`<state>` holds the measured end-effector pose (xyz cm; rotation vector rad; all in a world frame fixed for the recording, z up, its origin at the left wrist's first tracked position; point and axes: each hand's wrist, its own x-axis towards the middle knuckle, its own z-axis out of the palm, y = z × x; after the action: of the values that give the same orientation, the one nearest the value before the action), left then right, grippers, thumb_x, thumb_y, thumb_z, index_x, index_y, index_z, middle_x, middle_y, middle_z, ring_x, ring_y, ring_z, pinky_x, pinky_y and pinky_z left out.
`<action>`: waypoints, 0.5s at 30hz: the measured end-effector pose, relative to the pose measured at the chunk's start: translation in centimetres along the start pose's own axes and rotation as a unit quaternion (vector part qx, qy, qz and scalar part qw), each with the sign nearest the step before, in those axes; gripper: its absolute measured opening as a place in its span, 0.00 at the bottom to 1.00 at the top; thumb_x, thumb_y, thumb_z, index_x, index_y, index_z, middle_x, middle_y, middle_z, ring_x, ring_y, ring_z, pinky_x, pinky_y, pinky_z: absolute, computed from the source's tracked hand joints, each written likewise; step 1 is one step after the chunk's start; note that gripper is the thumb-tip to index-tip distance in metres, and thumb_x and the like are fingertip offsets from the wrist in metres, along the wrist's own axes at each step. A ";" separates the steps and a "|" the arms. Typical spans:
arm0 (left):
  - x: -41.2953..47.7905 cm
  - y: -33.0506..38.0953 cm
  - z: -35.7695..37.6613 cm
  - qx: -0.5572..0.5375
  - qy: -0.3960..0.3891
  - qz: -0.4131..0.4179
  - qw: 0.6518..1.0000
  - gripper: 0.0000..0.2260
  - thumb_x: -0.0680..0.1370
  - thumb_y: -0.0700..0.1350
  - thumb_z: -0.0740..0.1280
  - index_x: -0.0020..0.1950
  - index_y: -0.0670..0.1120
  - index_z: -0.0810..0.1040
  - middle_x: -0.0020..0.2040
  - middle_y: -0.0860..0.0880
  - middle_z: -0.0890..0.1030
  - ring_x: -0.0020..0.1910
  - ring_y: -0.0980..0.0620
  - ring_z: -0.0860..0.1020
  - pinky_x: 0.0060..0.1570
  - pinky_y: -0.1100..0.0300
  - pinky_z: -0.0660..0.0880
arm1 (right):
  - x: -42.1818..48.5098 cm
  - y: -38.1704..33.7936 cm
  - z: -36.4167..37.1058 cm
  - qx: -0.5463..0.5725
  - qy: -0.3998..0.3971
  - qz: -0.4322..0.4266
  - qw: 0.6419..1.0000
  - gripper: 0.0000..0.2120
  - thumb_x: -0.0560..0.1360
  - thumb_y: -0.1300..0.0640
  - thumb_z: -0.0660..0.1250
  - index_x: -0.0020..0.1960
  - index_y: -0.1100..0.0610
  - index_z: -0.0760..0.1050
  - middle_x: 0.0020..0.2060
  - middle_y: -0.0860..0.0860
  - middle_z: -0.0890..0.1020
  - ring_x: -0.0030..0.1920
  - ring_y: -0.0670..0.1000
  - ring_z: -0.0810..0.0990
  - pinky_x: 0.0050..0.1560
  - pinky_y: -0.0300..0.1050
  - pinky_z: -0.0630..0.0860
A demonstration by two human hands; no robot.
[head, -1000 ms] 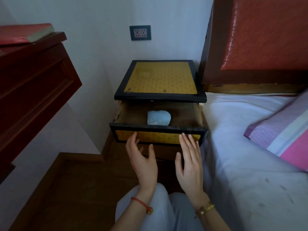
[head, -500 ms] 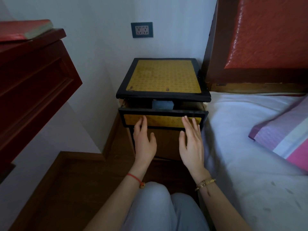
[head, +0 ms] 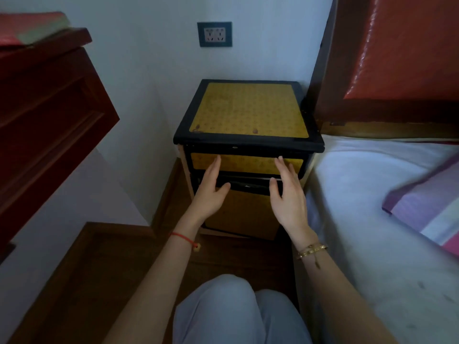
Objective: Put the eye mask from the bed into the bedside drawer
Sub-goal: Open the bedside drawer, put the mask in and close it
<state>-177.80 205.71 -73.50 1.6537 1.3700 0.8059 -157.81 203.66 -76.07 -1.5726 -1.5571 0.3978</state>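
The bedside table (head: pixel 248 110) has a yellow top with a black rim. Its top drawer (head: pixel 246 163) is pushed in, its yellow front flush under the tabletop. The eye mask is hidden inside it. My left hand (head: pixel 211 187) is flat, fingers apart, with its fingertips on the left part of the drawer front. My right hand (head: pixel 288 192) is likewise flat and empty, fingertips at the right part of the front. Below the drawer a dark gap (head: pixel 248 183) shows above the lower yellow panel.
The bed (head: pixel 387 207) with a white sheet lies to the right, a striped pink and purple pillow (head: pixel 429 207) on it, and a red headboard (head: pixel 402 50) behind. A dark red wooden cabinet (head: pixel 44 115) juts in from the left. My knees (head: pixel 238 311) are below.
The drawer slid from wide open to fully shut under both my hands. The pale blue eye mask, seen inside a second ago, is now out of sight.
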 end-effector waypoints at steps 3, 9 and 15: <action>0.4 -0.6 -0.5 -0.011 -0.006 0.006 1.000 0.33 0.84 0.44 0.61 0.81 0.57 0.44 0.83 0.54 0.51 0.81 0.50 0.54 0.77 0.54 0.54 | 0.4 0.1 -0.2 0.016 -0.002 0.013 1.000 0.24 0.82 0.54 0.57 0.77 0.47 0.61 0.79 0.43 0.62 0.80 0.48 0.53 0.77 0.57 0.61; 0.7 -1.4 -0.3 -0.030 0.039 0.030 0.998 0.30 0.83 0.44 0.62 0.81 0.57 0.54 0.81 0.52 0.59 0.75 0.53 0.64 0.74 0.53 0.64 | 0.4 -0.7 -0.3 0.049 0.019 0.016 0.999 0.21 0.82 0.54 0.58 0.75 0.50 0.66 0.73 0.47 0.73 0.64 0.42 0.77 0.67 0.51 0.75; 0.9 -0.4 0.5 -0.120 0.111 0.041 0.986 0.22 0.81 0.46 0.66 0.75 0.53 0.69 0.72 0.54 0.73 0.69 0.58 0.73 0.63 0.67 0.72 | 1.5 -2.3 -0.8 0.180 0.039 0.076 0.980 0.16 0.82 0.54 0.59 0.66 0.52 0.77 0.59 0.45 0.83 0.57 0.34 0.79 0.56 0.21 0.69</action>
<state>-177.38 206.49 -74.13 1.4726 1.3013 1.1860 -158.44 204.40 -73.40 -1.4072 -1.2278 0.6555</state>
